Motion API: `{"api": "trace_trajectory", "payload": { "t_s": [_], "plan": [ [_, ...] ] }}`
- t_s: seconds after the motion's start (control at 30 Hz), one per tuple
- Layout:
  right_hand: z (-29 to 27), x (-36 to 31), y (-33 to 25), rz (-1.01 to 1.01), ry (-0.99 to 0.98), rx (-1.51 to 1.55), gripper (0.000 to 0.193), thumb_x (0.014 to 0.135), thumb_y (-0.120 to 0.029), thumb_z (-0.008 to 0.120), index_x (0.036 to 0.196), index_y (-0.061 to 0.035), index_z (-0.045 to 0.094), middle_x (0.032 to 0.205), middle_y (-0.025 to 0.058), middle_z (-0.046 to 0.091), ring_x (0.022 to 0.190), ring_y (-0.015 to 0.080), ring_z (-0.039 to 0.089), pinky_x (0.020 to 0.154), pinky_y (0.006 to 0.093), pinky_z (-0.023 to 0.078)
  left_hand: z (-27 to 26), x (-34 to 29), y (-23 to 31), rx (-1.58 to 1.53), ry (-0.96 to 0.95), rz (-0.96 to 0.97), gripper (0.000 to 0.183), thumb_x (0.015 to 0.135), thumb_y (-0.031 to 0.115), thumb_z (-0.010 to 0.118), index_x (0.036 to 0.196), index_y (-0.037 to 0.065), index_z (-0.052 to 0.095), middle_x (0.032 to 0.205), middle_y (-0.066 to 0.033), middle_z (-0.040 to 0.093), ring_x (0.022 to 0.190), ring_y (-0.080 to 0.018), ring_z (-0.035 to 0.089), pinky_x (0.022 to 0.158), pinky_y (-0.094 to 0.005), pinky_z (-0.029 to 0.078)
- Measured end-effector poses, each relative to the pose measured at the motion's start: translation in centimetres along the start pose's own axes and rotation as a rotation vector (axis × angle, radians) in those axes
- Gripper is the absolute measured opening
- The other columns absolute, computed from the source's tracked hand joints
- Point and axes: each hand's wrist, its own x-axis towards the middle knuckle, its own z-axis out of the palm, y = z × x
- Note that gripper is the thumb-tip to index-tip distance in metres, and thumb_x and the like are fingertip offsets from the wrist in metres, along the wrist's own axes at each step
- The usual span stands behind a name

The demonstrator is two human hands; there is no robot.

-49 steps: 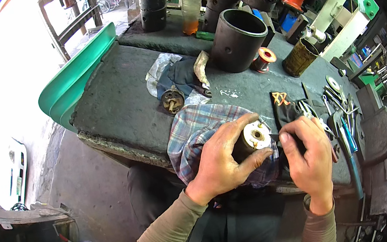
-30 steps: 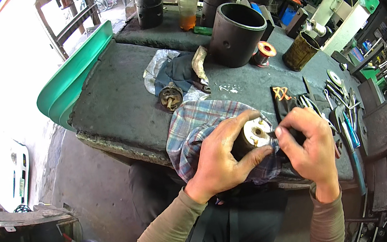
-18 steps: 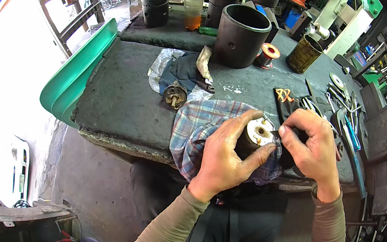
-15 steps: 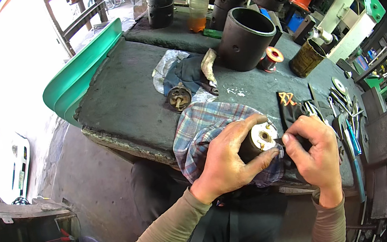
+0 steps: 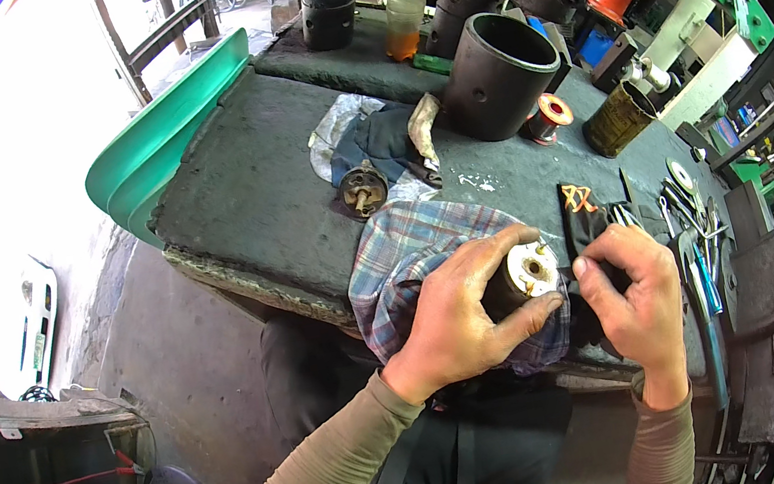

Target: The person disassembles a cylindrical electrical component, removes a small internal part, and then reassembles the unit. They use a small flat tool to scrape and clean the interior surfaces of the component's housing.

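The left hand [image 5: 455, 322] is gripping the rotor [image 5: 524, 276] over the plaid cloth [image 5: 408, 249], shaft end facing up; the right hand [image 5: 632, 289], fingers pinched closed, is touching its right side.

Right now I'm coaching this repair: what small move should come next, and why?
Probably bring the right hand fingertips in to the pale end face of the dark cylindrical part. The left hand already grips it over the plaid cloth, end face turned toward the right hand, which sits just beside it.
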Motion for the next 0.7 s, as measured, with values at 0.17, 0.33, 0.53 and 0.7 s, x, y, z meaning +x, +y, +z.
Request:
{"api": "trace_trajectory", "payload": {
  "t_s": [0.17, 0.33, 0.53, 0.7],
  "plan": [
    [0.0, 0.1, 0.0, -0.031, -0.009, -0.034, 0.009, 0.084, -0.006, 0.078, 0.083, -0.0028, 0.069, 0.078, 0.0117, 0.064, 0.074, 0.0335, 0.060, 0.069, 0.0428, 0.046, 0.0, 0.0, 0.1, -0.014, -0.011, 0.011, 0.066, 0.083, 0.024, 0.093, 0.140, 0.001, 0.066, 0.128, -0.0184, 0.075, 0.115, -0.0311, 0.074, 0.101, -0.0395, 0.056],
    [-0.3, 0.2, 0.1, 0.003, -0.059, 0.042, 0.009, 0.085, -0.008, 0.078, 0.084, -0.0024, 0.070, 0.079, 0.0123, 0.066, 0.075, 0.0329, 0.062, 0.070, 0.0427, 0.048, -0.1, 0.0, 0.0, -0.014, -0.015, 0.002, 0.066, 0.083, 0.023, 0.093, 0.140, 0.001, 0.066, 0.128, -0.0177, 0.075, 0.114, -0.0308, 0.075, 0.101, -0.0394, 0.056],
    [-0.4, 0.2, -0.4, -0.001, -0.095, 0.082, 0.010, 0.087, -0.008, 0.078, 0.085, -0.0023, 0.071, 0.079, 0.0126, 0.067, 0.077, 0.0337, 0.064, 0.070, 0.0427, 0.048, 0.0, 0.1, 0.2, -0.012, -0.017, -0.001, 0.067, 0.082, 0.024, 0.093, 0.139, 0.001, 0.067, 0.127, -0.0176, 0.075, 0.113, -0.0310, 0.075, 0.100, -0.0399, 0.057],
    [-0.6, 0.2, -0.5, 0.008, -0.083, 0.020, 0.011, 0.087, -0.008, 0.078, 0.085, -0.0008, 0.070, 0.080, 0.0129, 0.067, 0.076, 0.0334, 0.064, 0.070, 0.0425, 0.048, 0.0, 0.1, 0.1, -0.018, -0.012, 0.006, 0.067, 0.082, 0.024, 0.093, 0.140, 0.001, 0.066, 0.128, -0.0179, 0.075, 0.114, -0.0316, 0.074, 0.101, -0.0400, 0.056]
  ]
}}
